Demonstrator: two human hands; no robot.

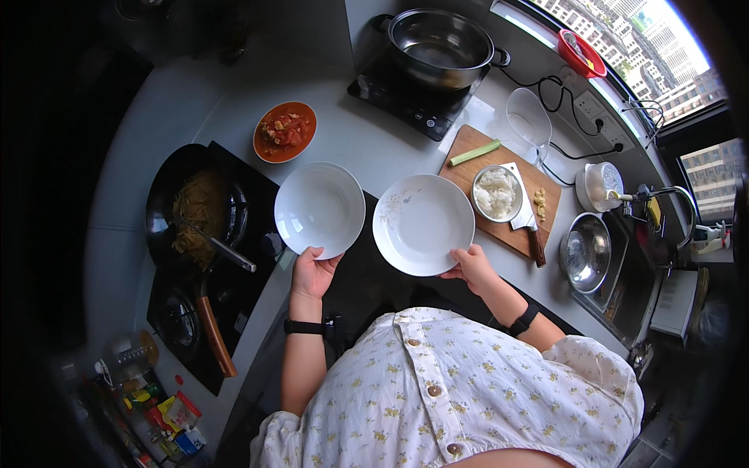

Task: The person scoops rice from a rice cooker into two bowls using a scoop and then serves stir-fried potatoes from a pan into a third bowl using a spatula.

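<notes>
My left hand (pixel 315 272) grips the near rim of a plain white dish (pixel 320 209). In my right hand (pixel 470 266) is a second white dish (pixel 423 225), with a floral print on its inner left side. Both dishes are held side by side with a gap between them, and nothing lies in either. Left of them, a black wok (pixel 164 213) on the stove holds yellowish strips of food (pixel 202 205) and a metal spatula (pixel 225 248). Beyond the left dish, a bowl of red tomato dish (pixel 285 132) rests on the counter.
A steel pot (pixel 442 52) stands on an induction cooker (pixel 409 99). The cutting board (pixel 468 140) bears a rice bowl (pixel 497 193), a cleaver (pixel 529 219), garlic (pixel 539 205) and a green stalk (pixel 475 152). A steel basin (pixel 585 253) is by the sink. Packets (pixel 175 412) lie lower left.
</notes>
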